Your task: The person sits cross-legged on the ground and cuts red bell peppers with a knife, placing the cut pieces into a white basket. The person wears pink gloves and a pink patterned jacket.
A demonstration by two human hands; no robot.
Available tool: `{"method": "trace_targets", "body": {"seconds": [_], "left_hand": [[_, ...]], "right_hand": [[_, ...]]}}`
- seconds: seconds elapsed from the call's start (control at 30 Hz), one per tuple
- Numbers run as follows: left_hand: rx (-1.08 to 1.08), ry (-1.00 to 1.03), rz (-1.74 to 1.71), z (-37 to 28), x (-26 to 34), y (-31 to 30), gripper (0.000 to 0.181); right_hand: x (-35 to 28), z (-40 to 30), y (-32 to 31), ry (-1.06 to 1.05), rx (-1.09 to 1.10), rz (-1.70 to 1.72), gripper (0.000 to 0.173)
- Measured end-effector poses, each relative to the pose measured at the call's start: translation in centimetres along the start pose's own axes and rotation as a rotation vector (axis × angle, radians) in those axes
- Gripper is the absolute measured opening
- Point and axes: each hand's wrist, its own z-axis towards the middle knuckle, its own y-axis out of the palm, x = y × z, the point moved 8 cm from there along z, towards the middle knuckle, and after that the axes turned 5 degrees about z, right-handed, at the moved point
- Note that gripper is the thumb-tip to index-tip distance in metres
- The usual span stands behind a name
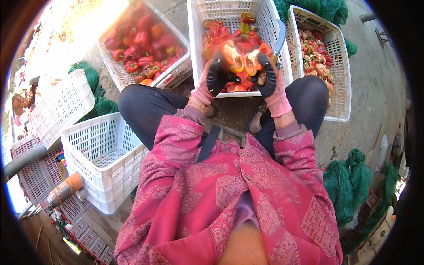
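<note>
Both hands wear pink knit gloves with black coated palms, over a white plastic crate [241, 94]. My left hand [217, 74] grips one side of an opened orange-red bell pepper [233, 59], its pale inside showing. My right hand [267, 74] holds the pepper's other part [252, 63]. Between that palm and fingers sits the handle of a curved knife [280, 38], its blade pointing up and away. Beneath the hands, the crate holds cut red pepper pieces [245, 44] and a few greenish ones. Whether the two pepper parts are still joined cannot be told.
A crate of whole red peppers [140, 61] stands at upper left. At right, another crate [344, 82] holds pepper cores and scraps [316, 63]. Stacked white crates [109, 165] stand at lower left. Green mesh sacks [347, 185] lie at right, others near the crates. My knees flank the middle crate.
</note>
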Motion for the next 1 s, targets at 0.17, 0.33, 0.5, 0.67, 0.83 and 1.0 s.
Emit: {"method": "trace_targets", "body": {"seconds": [0.17, 0.33, 0.5, 0.67, 0.83, 1.0], "left_hand": [[0.124, -0.025, 0.082, 0.0, -0.4, -3.9, 0.036], [0.059, -0.164, 0.260, -0.3, 0.3, -2.3, 0.048], [0.156, -0.205, 0.285, -0.7, 0.8, 1.5, 0.041], [0.075, -0.073, 0.495, -0.1, 2.0, 1.8, 0.045], [0.209, 0.022, 0.777, -0.1, 2.1, -0.3, 0.049], [0.297, 0.253, 0.927, 0.4, 1.7, 0.9, 0.056]], "right_hand": [[-4.5, 0.7, -1.5, 0.027, 0.255, -0.163, 0.030], [-6.3, 0.9, -1.3, -0.090, 0.366, -0.968, 0.042], [-0.4, 0.7, 0.1, 0.215, 0.221, -0.536, 0.029], [-1.6, 0.3, 1.0, -0.045, 0.185, -0.773, 0.027], [-3.4, -1.6, 3.7, -0.391, 0.144, -1.247, 0.021], [-1.0, -1.1, 3.5, -0.210, 0.166, -1.260, 0.018]]}}
